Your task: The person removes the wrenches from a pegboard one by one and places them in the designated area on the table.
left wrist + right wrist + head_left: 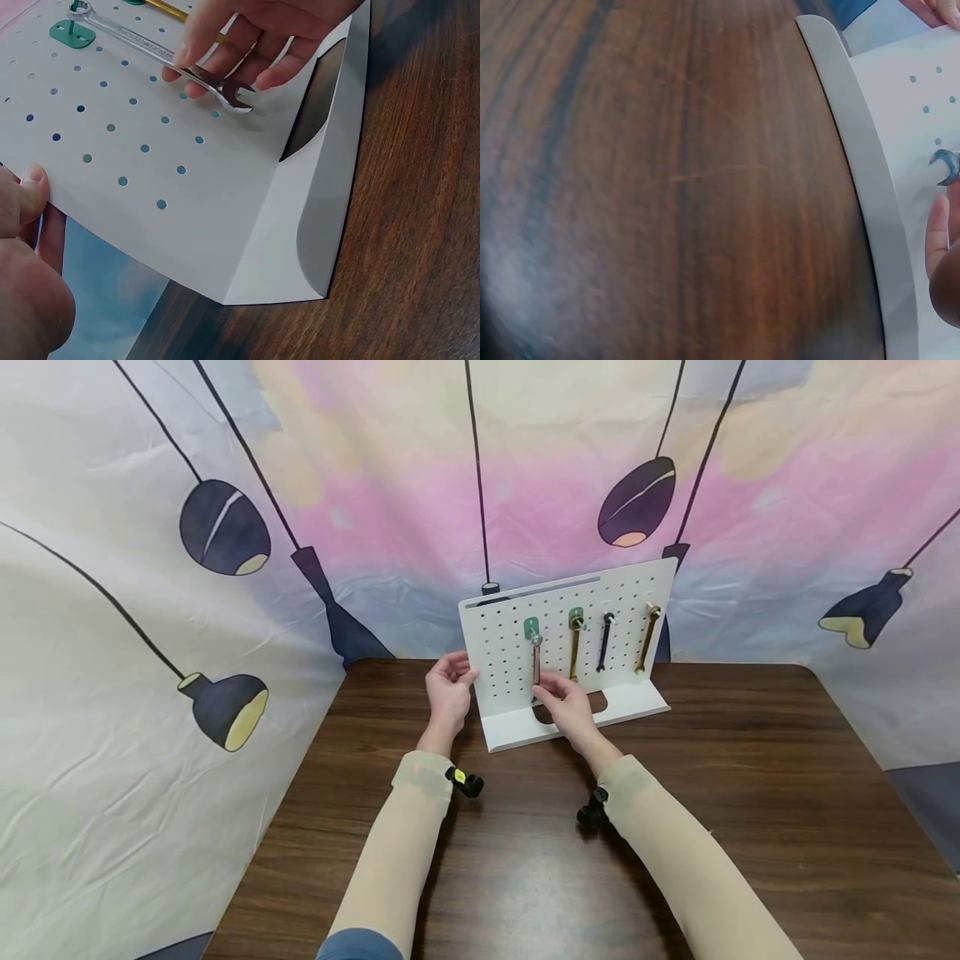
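A white pegboard (510,656) stands on the table, folded into a foot at its base. My left hand (448,693) pinches its left edge, the thumb (34,187) on the front face and other fingers behind. With my right hand (566,706) I hold the lower part of a silver combination wrench (142,46). That wrench's ring end is on a peg with a green base (73,33), and its open jaw points down past my fingers. In the right wrist view only the wrench's open end (946,165) and part of the right hand (945,255) show.
To the right on the board hang a gold wrench (575,647), a black wrench (605,643) and another gold wrench (648,642). Dark wood table (750,777) surrounds the board. A printed cloth (420,527) hangs close behind it.
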{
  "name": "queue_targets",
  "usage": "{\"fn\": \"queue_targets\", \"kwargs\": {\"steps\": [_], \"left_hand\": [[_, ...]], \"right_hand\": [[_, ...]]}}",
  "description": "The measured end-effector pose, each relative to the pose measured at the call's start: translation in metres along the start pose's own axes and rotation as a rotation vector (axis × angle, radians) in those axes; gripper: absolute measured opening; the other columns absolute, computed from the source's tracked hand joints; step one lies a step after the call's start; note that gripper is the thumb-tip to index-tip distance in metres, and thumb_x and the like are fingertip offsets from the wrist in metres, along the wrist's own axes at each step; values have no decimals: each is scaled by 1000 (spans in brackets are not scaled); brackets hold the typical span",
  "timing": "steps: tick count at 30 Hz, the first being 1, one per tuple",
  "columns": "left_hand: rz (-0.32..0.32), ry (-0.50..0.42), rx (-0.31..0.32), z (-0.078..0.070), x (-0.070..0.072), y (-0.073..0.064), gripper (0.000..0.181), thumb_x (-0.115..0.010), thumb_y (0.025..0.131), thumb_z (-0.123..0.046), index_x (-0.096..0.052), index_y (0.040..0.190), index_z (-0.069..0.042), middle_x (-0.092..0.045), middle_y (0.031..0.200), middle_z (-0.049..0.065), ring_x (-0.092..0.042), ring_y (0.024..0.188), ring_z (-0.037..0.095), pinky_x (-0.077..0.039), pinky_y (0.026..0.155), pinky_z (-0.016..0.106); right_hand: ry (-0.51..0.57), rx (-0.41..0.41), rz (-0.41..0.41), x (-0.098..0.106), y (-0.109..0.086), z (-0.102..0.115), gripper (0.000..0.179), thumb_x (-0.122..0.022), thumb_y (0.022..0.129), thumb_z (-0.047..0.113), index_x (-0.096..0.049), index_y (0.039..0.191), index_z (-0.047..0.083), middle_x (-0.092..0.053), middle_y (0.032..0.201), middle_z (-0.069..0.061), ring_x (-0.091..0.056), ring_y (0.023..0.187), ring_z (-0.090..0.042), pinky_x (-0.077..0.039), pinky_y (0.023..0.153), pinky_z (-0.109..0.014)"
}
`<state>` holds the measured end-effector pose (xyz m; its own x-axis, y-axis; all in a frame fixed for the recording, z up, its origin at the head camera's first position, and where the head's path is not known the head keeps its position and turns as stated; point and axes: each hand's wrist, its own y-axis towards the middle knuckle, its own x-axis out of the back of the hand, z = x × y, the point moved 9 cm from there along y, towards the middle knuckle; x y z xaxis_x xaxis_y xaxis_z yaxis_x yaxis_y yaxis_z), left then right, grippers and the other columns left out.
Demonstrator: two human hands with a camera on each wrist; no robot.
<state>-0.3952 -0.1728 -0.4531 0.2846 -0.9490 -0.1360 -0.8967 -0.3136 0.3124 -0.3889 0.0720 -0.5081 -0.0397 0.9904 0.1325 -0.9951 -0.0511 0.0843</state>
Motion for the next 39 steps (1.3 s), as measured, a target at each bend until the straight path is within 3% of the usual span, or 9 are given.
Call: {"fn": "queue_targets", "kwargs": {"steps": [10,15,20,25,30,35,39], "left_hand": [[3,11,5,3,-1,0,25,-72,90,19,-71,111,5,-68,94,1,-63,89,13,-54,76,21],[7,18,19,2,-1,0,24,-72,91,19,-71,110,5,-68,94,3,-63,88,14,-53,76,21],[8,31,20,1,-1,-1,22,-71,92,18,-71,109,5,-67,94,3,-62,88,14,-53,76,22],[17,29,20,2,-2,0,22,-71,91,18,-70,108,4,-67,94,3,-62,89,14,-53,78,22],[20,36,26,2,-2,0,20,-70,92,19,-68,104,2,-66,92,2,-61,88,15,-52,77,23],[26,48,32,3,-3,-1,20,-69,93,18,-67,100,0,-64,90,2,-60,86,15,-51,76,24],[30,43,22,2,-3,0,21,-69,92,19,-67,99,0,-64,88,1,-61,85,15,-51,76,24]], "right_hand": [[36,-3,-4,-1,-8,-5,34,-72,104,20,-70,132,0,-68,129,-16,-61,115,-24,-53,95,-33],[91,-13,1,-1,-17,-2,35,-73,103,17,-70,132,-3,-70,123,-13,-65,104,-15,-57,88,-26],[215,-7,47,-5,-27,4,33,-72,104,11,-67,130,-8,-75,107,-8,-71,91,-10,-62,84,-29],[261,17,54,-3,-35,9,30,-71,103,6,-66,126,-13,-75,97,-3,-71,84,-10,-63,79,-29],[227,8,33,5,-41,13,33,-75,102,11,-68,125,-11,-76,99,-5,-68,87,-12,-60,79,-27],[173,-18,10,15,-46,15,35,-75,102,17,-69,126,-8,-73,98,3,-63,91,-11,-52,78,-25],[203,-37,27,17,-49,18,37,-74,102,15,-67,128,-11,-71,95,7,-61,89,-9,-51,77,-24]]}}
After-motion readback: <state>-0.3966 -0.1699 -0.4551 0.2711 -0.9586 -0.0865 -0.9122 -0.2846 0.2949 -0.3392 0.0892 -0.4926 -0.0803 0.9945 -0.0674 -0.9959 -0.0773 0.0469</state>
